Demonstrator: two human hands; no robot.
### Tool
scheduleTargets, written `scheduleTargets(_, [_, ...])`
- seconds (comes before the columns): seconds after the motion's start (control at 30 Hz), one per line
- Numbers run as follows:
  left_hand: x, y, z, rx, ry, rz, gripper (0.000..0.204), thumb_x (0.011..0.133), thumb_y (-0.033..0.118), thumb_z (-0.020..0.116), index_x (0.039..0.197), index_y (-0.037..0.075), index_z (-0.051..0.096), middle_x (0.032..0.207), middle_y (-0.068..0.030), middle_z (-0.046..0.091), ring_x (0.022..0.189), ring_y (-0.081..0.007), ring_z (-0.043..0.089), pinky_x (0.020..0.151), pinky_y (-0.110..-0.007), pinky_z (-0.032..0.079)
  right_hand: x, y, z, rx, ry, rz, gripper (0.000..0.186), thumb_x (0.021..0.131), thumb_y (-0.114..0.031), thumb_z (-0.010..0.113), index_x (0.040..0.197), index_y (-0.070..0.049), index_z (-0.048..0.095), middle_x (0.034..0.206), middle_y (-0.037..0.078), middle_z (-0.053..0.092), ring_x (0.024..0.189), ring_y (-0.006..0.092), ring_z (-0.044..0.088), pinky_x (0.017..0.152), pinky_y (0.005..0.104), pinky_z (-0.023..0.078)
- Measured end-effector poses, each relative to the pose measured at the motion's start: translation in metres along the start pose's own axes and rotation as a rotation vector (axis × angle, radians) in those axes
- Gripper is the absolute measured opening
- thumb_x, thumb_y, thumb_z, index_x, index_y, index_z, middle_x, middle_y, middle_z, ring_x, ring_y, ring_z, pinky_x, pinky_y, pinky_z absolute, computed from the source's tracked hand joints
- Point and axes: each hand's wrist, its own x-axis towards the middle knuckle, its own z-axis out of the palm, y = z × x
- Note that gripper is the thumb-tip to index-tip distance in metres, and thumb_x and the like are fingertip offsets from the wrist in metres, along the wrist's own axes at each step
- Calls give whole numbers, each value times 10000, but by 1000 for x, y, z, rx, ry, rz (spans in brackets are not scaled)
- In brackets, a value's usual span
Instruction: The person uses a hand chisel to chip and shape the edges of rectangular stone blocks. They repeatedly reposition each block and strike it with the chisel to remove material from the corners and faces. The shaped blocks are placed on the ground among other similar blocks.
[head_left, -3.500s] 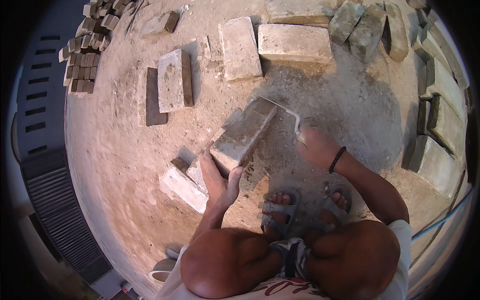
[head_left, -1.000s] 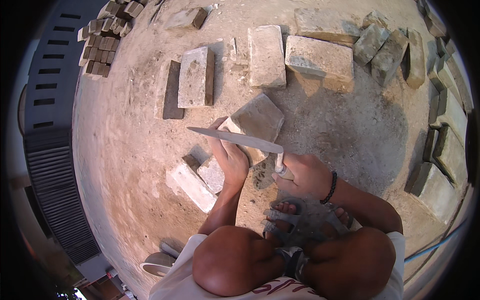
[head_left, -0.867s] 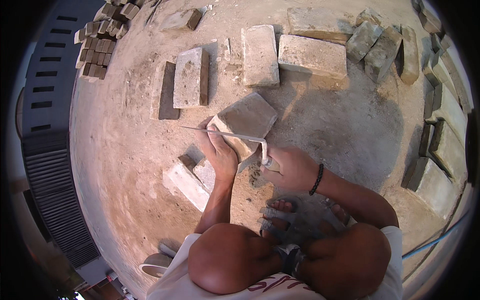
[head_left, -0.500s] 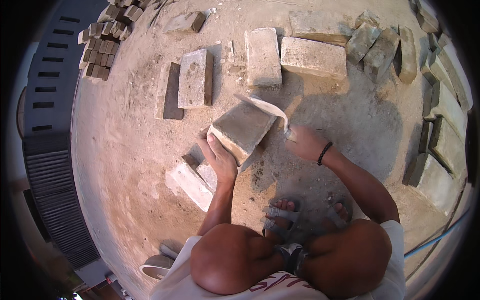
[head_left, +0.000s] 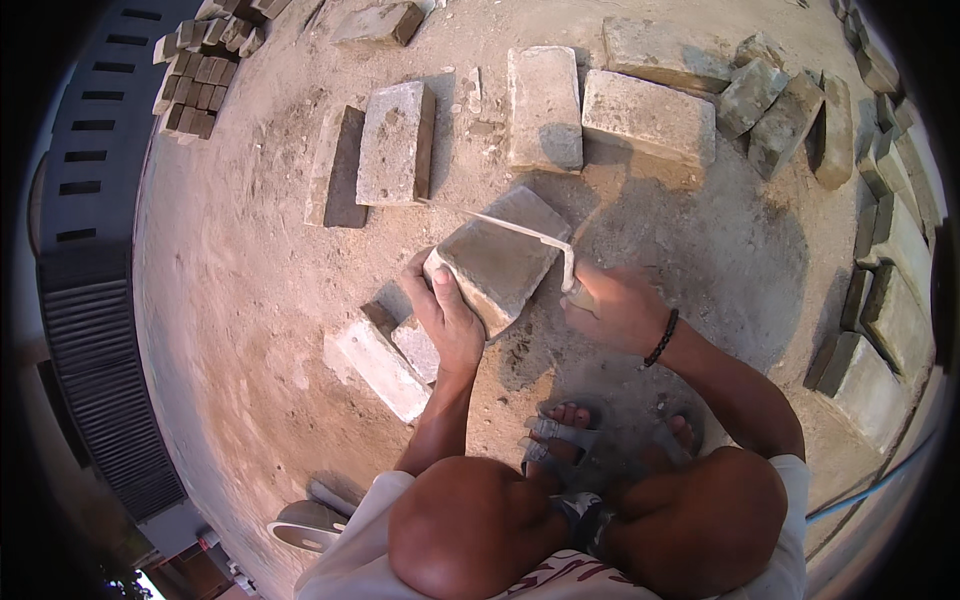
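In the middle, my left hand (head_left: 447,318) grips the near left side of a grey block (head_left: 497,262), thumb on its near face and fingers round the left edge. The block is tilted, its broad top turned up toward me. My right hand (head_left: 622,308) is closed round the handle of a trowel (head_left: 512,227), mostly hidden in the fist. The trowel's blade is seen nearly edge-on, lying across the block's upper face; whether it touches is hard to tell.
Two blocks (head_left: 392,145) lie beyond on the left, and more (head_left: 648,115) at the far right. A pale broken block (head_left: 378,368) lies by my left forearm. Stacked blocks (head_left: 880,390) line the right edge; a brick pile (head_left: 195,95) stands far left. A round container (head_left: 305,525) sits near my left.
The trowel's blade has turned from showing its flat side at the block's far edge to edge-on, nearer across its top. My right hand has drawn slightly nearer. My left hand keeps its hold.
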Motion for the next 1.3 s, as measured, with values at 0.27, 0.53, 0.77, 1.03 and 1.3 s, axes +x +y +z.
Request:
scheduleTargets(0.27, [5, 1, -6, 23, 17, -25, 448, 1078, 374, 385, 1215, -45, 465, 1116, -140, 520, 1030, -192, 496, 948, -363, 401, 26, -13, -36, -67, -7, 35, 343, 852, -250, 630, 1077, 3, 577, 881, 261, 663, 871, 446, 652, 771, 519, 511])
scheduleTargets(0.53, [3, 2, -7, 62, 61, -46, 406, 1080, 331, 375, 1204, -46, 459, 1098, -136, 524, 1010, -190, 498, 937, -362, 406, 22, 32, -30, 3, 24, 196, 344, 868, -238, 639, 1079, 28, 583, 915, 276, 663, 901, 453, 646, 775, 495, 511])
scheduleTargets(0.77, [4, 4, 12, 10, 45, -10, 388, 1078, 315, 374, 1188, -43, 471, 1104, -150, 520, 1024, -205, 500, 938, -369, 402, 38, 63, -7, -136, 53, 63, 318, 882, -235, 613, 1059, 28, 592, 895, 273, 663, 873, 451, 650, 760, 495, 510])
scheduleTargets(1.03, [7, 5, 4, 12, 35, -32, 400, 1082, 317, 366, 1204, -47, 479, 1091, -150, 538, 1019, -207, 512, 921, -365, 417, 46, 42, -16, 27, -79, 75, 354, 876, -211, 624, 1103, 57, 584, 882, 274, 667, 875, 465, 649, 750, 482, 506])
scheduleTargets(1.3, [5, 5, 0, -22, 30, -48, 423, 1080, 348, 366, 1194, -43, 477, 1082, -144, 537, 1013, -197, 507, 916, -366, 416, 53, 61, -3, 0, -65, -8, 317, 871, -203, 628, 1068, 40, 579, 893, 256, 660, 848, 419, 653, 764, 465, 491])
